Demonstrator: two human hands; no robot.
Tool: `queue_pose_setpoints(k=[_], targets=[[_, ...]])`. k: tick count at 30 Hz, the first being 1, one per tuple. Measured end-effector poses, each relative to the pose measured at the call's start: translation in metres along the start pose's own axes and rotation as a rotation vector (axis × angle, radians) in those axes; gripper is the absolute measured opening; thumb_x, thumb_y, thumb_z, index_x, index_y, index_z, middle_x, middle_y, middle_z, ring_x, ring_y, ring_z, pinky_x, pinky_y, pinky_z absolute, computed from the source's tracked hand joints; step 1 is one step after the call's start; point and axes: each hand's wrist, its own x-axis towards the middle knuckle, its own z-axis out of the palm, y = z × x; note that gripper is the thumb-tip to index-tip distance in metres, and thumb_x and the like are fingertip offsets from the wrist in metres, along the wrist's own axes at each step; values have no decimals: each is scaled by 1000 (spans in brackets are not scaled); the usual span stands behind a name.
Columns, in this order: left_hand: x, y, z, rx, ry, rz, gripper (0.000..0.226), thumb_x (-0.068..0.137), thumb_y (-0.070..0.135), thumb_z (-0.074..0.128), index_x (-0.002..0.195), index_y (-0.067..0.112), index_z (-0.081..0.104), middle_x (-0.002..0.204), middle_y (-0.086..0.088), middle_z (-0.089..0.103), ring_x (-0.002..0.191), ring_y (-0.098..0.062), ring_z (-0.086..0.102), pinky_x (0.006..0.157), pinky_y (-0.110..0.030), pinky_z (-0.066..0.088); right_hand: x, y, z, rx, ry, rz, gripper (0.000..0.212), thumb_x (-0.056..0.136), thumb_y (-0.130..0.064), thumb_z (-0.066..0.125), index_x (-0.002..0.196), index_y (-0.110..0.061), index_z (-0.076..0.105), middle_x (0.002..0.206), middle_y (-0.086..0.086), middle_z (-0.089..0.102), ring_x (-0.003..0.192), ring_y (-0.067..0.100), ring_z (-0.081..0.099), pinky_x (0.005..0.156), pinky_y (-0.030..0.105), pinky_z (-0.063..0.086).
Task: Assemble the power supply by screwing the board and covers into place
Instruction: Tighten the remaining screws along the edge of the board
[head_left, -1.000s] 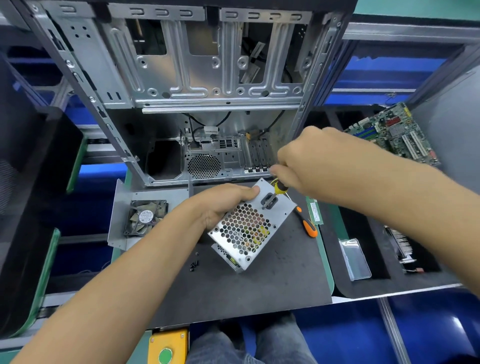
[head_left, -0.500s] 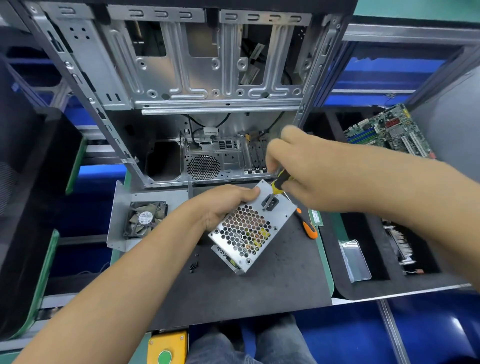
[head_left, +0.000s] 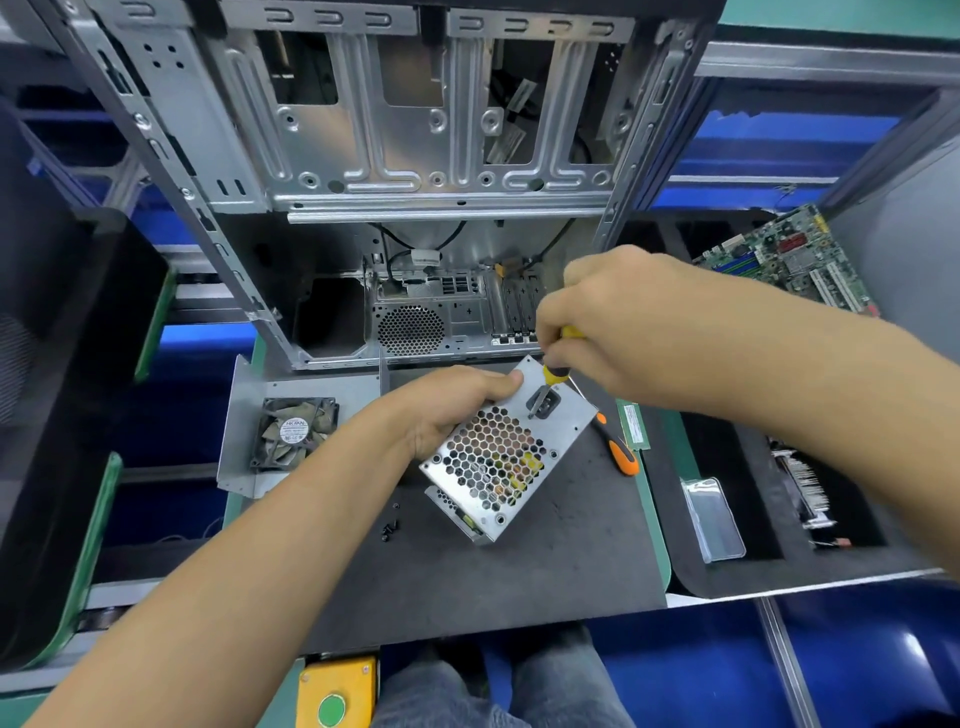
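A silver power supply (head_left: 498, 457) with a honeycomb grille stands tilted on the dark mat (head_left: 519, 571). My left hand (head_left: 447, 405) grips its upper left edge, thumb on the top face. My right hand (head_left: 613, 322) holds a yellow-and-black screwdriver (head_left: 558, 364) whose tip points down at the far corner of the supply, beside the black socket (head_left: 543, 402). A few small black screws (head_left: 390, 525) lie on the mat left of the supply.
An open computer case (head_left: 395, 182) stands behind the mat. A metal cover with a fan (head_left: 296, 434) lies at the left. An orange screwdriver (head_left: 618, 452) and a RAM stick (head_left: 636, 426) lie at the right. A motherboard (head_left: 789, 265) sits far right.
My right hand has lifted slightly and turned on the screwdriver, showing more of its yellow handle. My left hand and the power supply have stayed put.
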Motion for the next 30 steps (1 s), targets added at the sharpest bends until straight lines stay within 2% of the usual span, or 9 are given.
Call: queue_pose_setpoints(k=[2, 5, 9, 12, 16, 19, 22, 25, 30], targets=[[1, -1, -2, 25, 0, 24, 30, 103, 31, 54, 118, 9, 69, 112, -12, 75, 89, -22, 72, 79, -33, 60, 0, -11, 7, -185, 33, 15, 19, 102, -33, 45, 86, -27, 52, 73, -5, 32, 67, 21, 35, 63, 32, 38], [3, -2, -3, 34, 5, 30, 25, 102, 30, 55, 111, 13, 71, 101, -6, 77, 80, -16, 73, 70, -28, 59, -3, -9, 1, 36, -22, 132, 35, 97, -52, 48, 81, -23, 38, 73, -1, 32, 63, 24, 35, 54, 33, 31], [3, -2, -3, 3, 11, 34, 27, 101, 30, 58, 112, 9, 71, 102, -9, 76, 82, -19, 73, 73, -30, 57, -4, -4, -1, 209, -95, -41, 15, 95, -24, 54, 98, -30, 40, 103, -6, 37, 89, 21, 52, 79, 38, 46], [2, -2, -1, 12, 32, 43, 24, 102, 30, 57, 108, 13, 72, 96, -2, 78, 79, -12, 75, 64, -23, 58, 1, -5, -3, 32, -75, -46, 13, 97, -20, 51, 96, -32, 47, 104, -7, 41, 96, 21, 53, 75, 30, 39], [1, -1, 0, 28, 22, 14, 37, 102, 34, 55, 125, 7, 67, 117, -13, 73, 112, -31, 68, 93, -39, 57, 7, -9, 0, -201, 24, -1, 23, 104, -33, 41, 91, -16, 50, 76, 0, 39, 73, 27, 46, 68, 32, 33], [-1, 0, 0, 20, 22, 2, 36, 102, 34, 55, 123, 7, 67, 115, -13, 74, 108, -30, 70, 95, -41, 55, 5, -11, 0, -157, 22, 119, 37, 103, -45, 38, 78, -17, 38, 68, 1, 25, 56, 22, 28, 62, 35, 34], [-3, 2, 0, 14, 21, 7, 29, 102, 31, 55, 116, 9, 69, 103, -6, 77, 83, -17, 74, 72, -29, 60, 1, -4, 1, 43, -76, 139, 34, 95, -52, 51, 100, -19, 44, 85, 3, 42, 75, 30, 47, 70, 39, 46], [-5, 3, 2, 1, 26, -2, 36, 102, 31, 56, 123, 3, 67, 115, -17, 73, 92, -27, 70, 88, -39, 57, 0, 1, 3, -3, -108, 51, 23, 97, -35, 56, 114, -21, 49, 107, 1, 45, 95, 30, 57, 78, 38, 48], [-6, 2, 3, 40, 39, 13, 37, 103, 32, 55, 124, 4, 66, 120, -19, 71, 102, -30, 66, 100, -46, 51, 4, -3, -3, -79, -33, 34, 13, 95, -30, 59, 103, -19, 59, 99, 4, 51, 91, 32, 58, 79, 44, 53]])
